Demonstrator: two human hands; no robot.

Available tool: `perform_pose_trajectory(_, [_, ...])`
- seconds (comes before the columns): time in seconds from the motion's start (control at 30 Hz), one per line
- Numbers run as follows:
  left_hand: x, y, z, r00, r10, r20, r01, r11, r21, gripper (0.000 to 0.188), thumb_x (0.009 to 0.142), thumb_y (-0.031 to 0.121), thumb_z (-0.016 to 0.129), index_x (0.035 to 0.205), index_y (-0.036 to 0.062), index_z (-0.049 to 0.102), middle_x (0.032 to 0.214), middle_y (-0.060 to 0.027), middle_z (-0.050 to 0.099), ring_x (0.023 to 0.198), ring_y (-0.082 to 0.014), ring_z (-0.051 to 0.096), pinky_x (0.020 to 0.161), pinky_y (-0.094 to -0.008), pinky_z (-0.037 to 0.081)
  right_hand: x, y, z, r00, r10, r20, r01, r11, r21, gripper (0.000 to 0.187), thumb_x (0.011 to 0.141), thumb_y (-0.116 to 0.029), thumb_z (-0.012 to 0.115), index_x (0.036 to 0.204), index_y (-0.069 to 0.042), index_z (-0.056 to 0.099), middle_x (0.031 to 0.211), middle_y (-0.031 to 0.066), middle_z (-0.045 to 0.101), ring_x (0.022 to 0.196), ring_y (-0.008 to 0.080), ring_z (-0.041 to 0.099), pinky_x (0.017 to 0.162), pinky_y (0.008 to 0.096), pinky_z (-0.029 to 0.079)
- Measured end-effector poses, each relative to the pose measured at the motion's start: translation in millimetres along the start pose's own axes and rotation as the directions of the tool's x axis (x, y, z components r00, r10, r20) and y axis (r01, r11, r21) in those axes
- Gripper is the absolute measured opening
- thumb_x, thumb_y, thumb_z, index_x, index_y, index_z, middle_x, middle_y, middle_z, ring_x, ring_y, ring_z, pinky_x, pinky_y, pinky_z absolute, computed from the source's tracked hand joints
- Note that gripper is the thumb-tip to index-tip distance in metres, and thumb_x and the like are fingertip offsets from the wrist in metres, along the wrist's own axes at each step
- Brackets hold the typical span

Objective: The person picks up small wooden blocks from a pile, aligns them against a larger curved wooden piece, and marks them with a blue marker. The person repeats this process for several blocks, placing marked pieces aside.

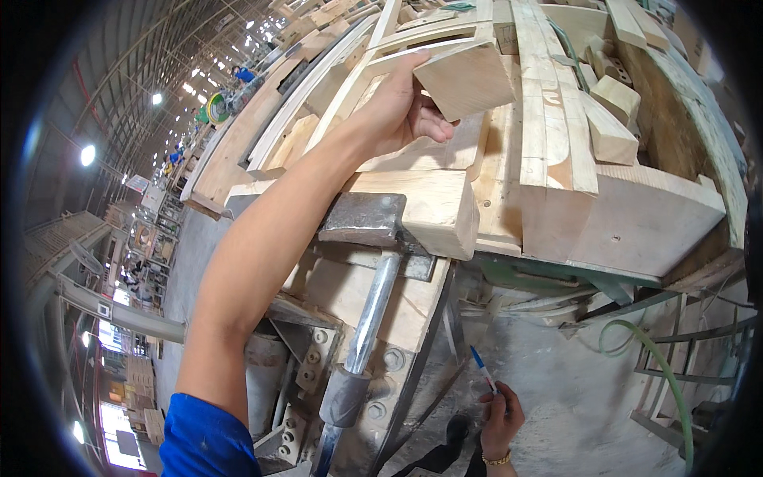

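wood block (465, 78): pale raw timber, matt, sawn-smooth
hammer (363, 221): dull grey metal head, glossy steel shaft
floor (556, 381): rough concrete

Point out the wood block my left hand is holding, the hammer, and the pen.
wood block (469, 79), head view, middle of its broad face.
hammer (363, 219), head view, top of its metal head.
pen (482, 369), head view, mid-barrel.

Workbench (612, 282) with stacked wooden blocks (556, 159)

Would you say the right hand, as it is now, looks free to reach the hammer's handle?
Probably not at once: the right hand already holds a pen, though nothing blocks the hammer beside it.
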State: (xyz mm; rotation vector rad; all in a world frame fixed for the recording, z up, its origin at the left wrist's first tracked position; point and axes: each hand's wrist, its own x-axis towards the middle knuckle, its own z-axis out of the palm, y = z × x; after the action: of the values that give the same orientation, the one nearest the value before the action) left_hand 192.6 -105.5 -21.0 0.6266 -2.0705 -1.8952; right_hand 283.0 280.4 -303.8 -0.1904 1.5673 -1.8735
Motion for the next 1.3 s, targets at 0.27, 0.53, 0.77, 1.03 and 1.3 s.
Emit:
perform_pose_trajectory(0.27, [4,-7,-4,0.997,-0.021,-0.070,0.031,0.988,0.150,0.066,0.095,0.056,0.029,0.109,-0.0041,0.052,0.077,-0.0129,0.061,0.045,-0.0100,0.048,0.041,-0.0206,0.041,3,5,3,0.998,-0.001,0.065,0.003,0.999,-0.032,0.022,0.093,-0.007,0.050,0.109,0.005,0.061,0.076,0.0078,0.068,0.052,0.0029,0.047,0.046,0.0189,0.037])
perform_pose_trajectory(0.53, [-1,-21,-22,0.970,0.132,0.206,-0.213,0.867,0.450,0.065,0.077,0.021,0.070,0.134,0.0005,0.046,0.124,-0.0101,0.055,0.113,-0.0187,0.053,0.100,-0.0351,0.041,-2,16,-11,0.995,0.065,0.072,-0.066,0.998,0.005,0.025,0.096,-0.011,0.050,0.112,0.006,0.060,0.076,0.0080,0.067,0.051,0.0028,0.046,0.045,0.0193,0.036])
perform_pose_trajectory(0.77, [0,-8,-13,0.933,-0.030,0.358,-0.126,0.906,0.404,0.082,0.071,0.008,0.078,0.141,0.0014,0.036,0.137,-0.0102,0.046,0.123,-0.0200,0.045,0.104,-0.0347,0.037,2,32,-11,0.998,0.028,0.058,-0.028,1.000,0.001,0.026,0.097,-0.012,0.049,0.112,0.006,0.059,0.077,0.0077,0.067,0.050,0.0021,0.044,0.045,0.0191,0.034])
perform_pose_trajectory(1.03, [-9,-12,-3,0.954,-0.034,0.297,-0.072,0.938,0.340,0.091,0.074,0.016,0.079,0.146,0.0008,0.026,0.144,-0.0103,0.039,0.125,-0.0216,0.044,0.099,-0.0350,0.043,-8,48,1,0.997,0.039,0.065,-0.044,0.997,0.071,0.024,0.095,-0.008,0.049,0.111,0.005,0.060,0.078,0.0073,0.067,0.051,0.0009,0.042,0.046,0.0185,0.033])
perform_pose_trajectory(1.3, [-15,-18,-5,0.970,0.076,0.230,-0.178,0.869,0.462,0.078,0.073,0.016,0.074,0.141,0.0039,0.038,0.135,-0.0143,0.049,0.119,-0.0230,0.052,0.104,-0.0339,0.041,-15,38,12,0.995,0.071,0.066,-0.076,0.995,0.068,0.025,0.096,-0.012,0.051,0.111,0.005,0.060,0.079,0.0083,0.066,0.053,0.0031,0.046,0.047,0.0193,0.036])
